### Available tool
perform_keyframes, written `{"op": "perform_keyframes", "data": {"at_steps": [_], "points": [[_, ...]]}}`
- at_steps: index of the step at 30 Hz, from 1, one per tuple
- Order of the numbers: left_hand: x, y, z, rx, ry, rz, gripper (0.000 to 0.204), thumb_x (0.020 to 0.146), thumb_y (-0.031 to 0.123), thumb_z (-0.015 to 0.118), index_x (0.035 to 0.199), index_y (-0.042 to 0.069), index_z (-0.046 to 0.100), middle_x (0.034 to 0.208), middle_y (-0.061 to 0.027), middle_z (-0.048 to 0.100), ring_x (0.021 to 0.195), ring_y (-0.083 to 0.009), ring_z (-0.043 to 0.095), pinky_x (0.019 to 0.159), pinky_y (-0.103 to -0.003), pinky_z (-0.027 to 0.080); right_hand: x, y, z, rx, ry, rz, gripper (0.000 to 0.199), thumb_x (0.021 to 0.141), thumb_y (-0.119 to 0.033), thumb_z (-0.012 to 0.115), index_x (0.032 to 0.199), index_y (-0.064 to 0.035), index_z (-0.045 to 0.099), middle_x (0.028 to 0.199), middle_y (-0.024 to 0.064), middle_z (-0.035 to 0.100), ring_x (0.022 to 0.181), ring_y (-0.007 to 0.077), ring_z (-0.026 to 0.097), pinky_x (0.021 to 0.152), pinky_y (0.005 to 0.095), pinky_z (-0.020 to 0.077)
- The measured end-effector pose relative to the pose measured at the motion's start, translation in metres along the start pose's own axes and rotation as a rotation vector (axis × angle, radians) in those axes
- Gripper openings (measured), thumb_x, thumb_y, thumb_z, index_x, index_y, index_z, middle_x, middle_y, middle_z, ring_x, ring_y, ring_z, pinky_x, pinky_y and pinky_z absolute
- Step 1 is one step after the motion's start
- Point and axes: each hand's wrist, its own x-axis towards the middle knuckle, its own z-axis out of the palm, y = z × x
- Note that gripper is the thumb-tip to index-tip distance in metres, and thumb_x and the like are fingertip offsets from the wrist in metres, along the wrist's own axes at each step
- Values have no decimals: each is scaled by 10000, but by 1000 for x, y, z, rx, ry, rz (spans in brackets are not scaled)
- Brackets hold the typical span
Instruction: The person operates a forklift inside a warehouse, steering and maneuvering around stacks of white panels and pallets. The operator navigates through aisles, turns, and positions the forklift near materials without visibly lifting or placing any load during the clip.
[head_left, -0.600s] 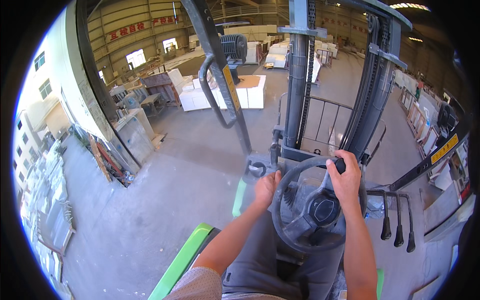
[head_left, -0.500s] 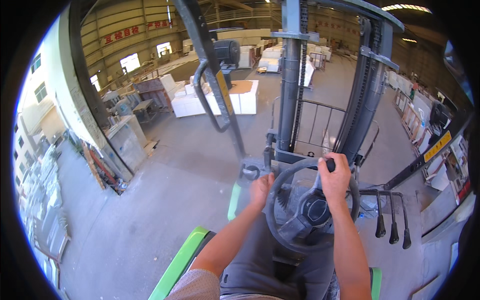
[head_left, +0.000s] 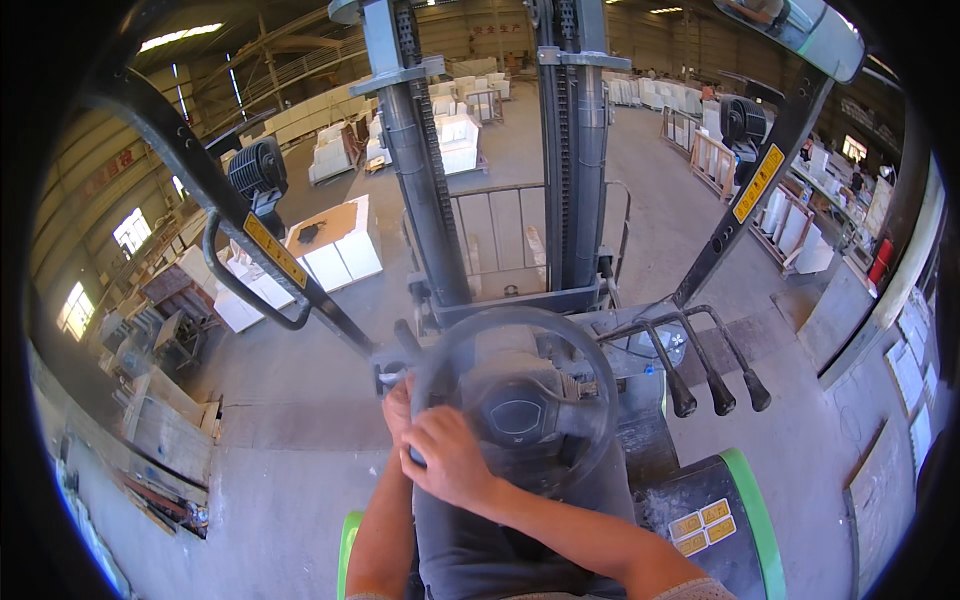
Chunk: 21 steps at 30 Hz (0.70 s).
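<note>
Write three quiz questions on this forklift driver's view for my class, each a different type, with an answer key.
1. Count: how many black-knobbed levers are to the right of the steering wheel?
2. True or false: the right hand is at the left side of the steering wheel.
3. Choose: the curved body edge at lower right is A) red, B) green, C) white.

Key: 1. Three. 2. True. 3. B.

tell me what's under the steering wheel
Under the steering wheel, dark-trousered legs show, and part of a dusty column shows through it. Wheel and legs cover whatever lies lower, so any pedals cannot be seen.
</note>
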Motion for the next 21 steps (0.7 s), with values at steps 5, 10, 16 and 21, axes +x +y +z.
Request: {"op": "perform_keyframes", "data": {"at_steps": [5,10,16,21], "points": [[30,7,13,57,111,108,272,973,211,597,837,-3,697,674,-66,618,627,-129,542,579,-340,458,-61,12,-82,-111,-111,117,226,732,-148,826,903,-102,684,986,49,685,1058,246,645,1026,492,461],[61,4,25,-103,103,29,147,908,62,605,835,-6,713,674,-67,649,624,-118,587,571,-305,472,-31,88,-159,-426,90,166,266,680,-101,796,887,-110,629,959,59,671,1036,315,627,1013,543,426],[86,11,33,-263,9,-114,494,1090,428,531,927,-14,681,773,0,592,754,-114,479,666,-323,455,60,177,-149,-353,307,183,254,703,-28,783,900,-74,629,934,96,665,928,326,635,884,451,471],[102,9,45,-143,46,-48,233,962,209,592,909,6,695,779,5,635,709,-102,544,627,-277,459,83,194,-149,-327,347,176,257,708,-21,783,910,-69,631,941,95,665,929,327,631,884,454,467]]}}
